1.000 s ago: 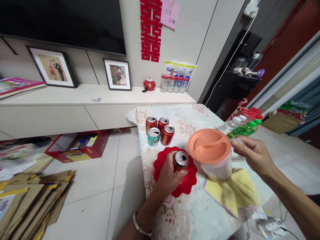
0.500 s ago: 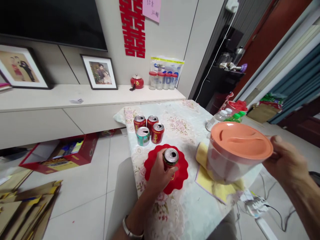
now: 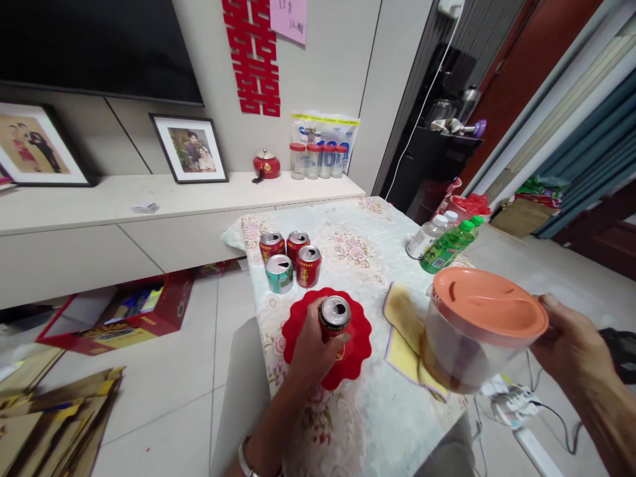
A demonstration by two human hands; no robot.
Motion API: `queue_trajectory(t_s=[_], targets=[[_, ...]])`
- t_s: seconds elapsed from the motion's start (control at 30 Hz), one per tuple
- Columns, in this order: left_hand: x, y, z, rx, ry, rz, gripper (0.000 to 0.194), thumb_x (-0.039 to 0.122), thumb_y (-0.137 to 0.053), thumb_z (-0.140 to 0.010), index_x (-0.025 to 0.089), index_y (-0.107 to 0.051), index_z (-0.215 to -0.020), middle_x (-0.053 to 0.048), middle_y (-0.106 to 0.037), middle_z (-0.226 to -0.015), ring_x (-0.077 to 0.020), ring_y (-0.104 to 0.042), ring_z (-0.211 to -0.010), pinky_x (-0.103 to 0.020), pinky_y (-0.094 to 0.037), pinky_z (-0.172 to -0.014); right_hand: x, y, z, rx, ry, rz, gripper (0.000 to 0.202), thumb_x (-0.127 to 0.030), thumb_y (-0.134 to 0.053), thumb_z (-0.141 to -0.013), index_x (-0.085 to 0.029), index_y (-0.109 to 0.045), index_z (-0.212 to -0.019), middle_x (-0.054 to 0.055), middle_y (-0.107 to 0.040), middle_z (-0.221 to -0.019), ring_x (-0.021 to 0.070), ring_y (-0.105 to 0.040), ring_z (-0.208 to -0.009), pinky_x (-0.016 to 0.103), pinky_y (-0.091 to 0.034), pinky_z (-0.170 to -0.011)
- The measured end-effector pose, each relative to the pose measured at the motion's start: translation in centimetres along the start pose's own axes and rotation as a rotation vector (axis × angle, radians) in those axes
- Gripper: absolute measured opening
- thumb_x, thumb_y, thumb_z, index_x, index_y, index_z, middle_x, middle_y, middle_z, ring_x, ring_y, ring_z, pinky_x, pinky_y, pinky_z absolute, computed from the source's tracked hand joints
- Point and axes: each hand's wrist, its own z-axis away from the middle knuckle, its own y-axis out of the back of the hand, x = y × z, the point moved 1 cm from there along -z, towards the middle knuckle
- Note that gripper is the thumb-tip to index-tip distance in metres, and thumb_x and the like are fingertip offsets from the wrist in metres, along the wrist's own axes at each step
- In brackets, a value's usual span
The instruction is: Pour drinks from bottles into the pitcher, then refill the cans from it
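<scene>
We see the pitcher [image 3: 467, 348] shifted right, leaving it apart from the can [image 3: 332, 318] — left hand [image 3: 313, 351] grips can over red mat [image 3: 355, 354], right hand [image 3: 571, 338] grips pitcher near yellow cloth [image 3: 403, 354].

Three red cans [image 3: 309, 270], one teal can [image 3: 279, 278] and one dark-banded can [image 3: 335, 317] make five, with one pitcher [image 3: 457, 348], one red mat [image 3: 356, 339] and one yellow cloth [image 3: 399, 351]. Two green-capped bottles [image 3: 446, 248] and two white-capped bottles [image 3: 426, 238] make four; there are four red-lidded jars [image 3: 298, 162], two framed photos [image 3: 191, 149] and one red pot [image 3: 267, 165].
</scene>
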Motion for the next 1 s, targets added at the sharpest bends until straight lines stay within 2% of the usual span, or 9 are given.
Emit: queue_trajectory(t_s=[0.17, 0.33, 0.53, 0.73, 1.0], targets=[[-0.2, -0.1, 0.0, 0.0, -0.02, 0.01, 0.064, 0.025, -0.075, -0.069, 0.023, -0.052, -0.129, -0.009, -0.069, -0.122, -0.0334, -0.067, -0.115, -0.052, -0.053, -0.099, 0.5, -2.2, -0.3, 0.051, -0.076, -0.171, 0.05, -0.055, -0.088, -0.058, -0.025, -0.049, -0.046, -0.004, -0.034, -0.047, 0.01, -0.026, -0.04, 0.032, -0.018, -0.037], [-0.4, 0.0, -0.1, -0.013, -0.017, 0.015, 0.068, 0.025, -0.076, -0.068, 0.022, -0.05, -0.131, -0.011, -0.067, -0.124, -0.0339, -0.065, -0.117, -0.055, -0.049, -0.105, 0.5, -4.8, -0.6, 0.083, -0.063, -0.326, 0.04, -0.04, -0.085, -0.061, -0.023, -0.051, -0.05, -0.005, -0.036, -0.048, 0.0091, -0.03, -0.042, 0.029, -0.019, -0.037], [-1.3, 0.1, -0.2, -0.034, -0.039, 0.023, 0.071, 0.023, -0.08, -0.069, 0.024, -0.05, -0.133, -0.01, -0.068, -0.128, -0.0344, -0.065, -0.12, -0.052, -0.051, -0.105, -1.2, -6.8, -1.8, 0.094, 0.035, -0.529, 0.044, -0.03, -0.075, -0.06, -0.024, -0.034, -0.049, -0.008, -0.021, -0.046, 0.006, -0.014, -0.04, 0.028, -0.007, -0.035], [-1.7, 0.1, -0.2, -0.021, -0.046, 0.014, 0.069, 0.023, -0.08, -0.07, 0.024, -0.051, -0.132, -0.01, -0.069, -0.125, -0.0332, -0.067, -0.116, -0.05, -0.054, -0.101, -1.9, -10.1, -3.8, 0.059, 0.077, -0.637, 0.047, -0.04, -0.077, -0.065, -0.024, -0.034, -0.053, -0.009, -0.03, -0.046, 0.0055, -0.017, -0.04, 0.024, -0.013, -0.035], [-1.8, 0.2, -0.2, -0.061, -0.051, 0.011, 0.069, 0.026, -0.078, -0.073, 0.023, -0.047, -0.135, -0.011, -0.065, -0.132, -0.0345, -0.064, -0.123, -0.053, -0.049, -0.108, 0.7, -16.4, -4.2, 0.037, 0.004, -0.699, 0.046, -0.046, -0.081, -0.068, -0.024, -0.04, -0.062, -0.012, -0.035, -0.048, 0.0042, -0.021, -0.041, 0.019, -0.017, -0.037]])
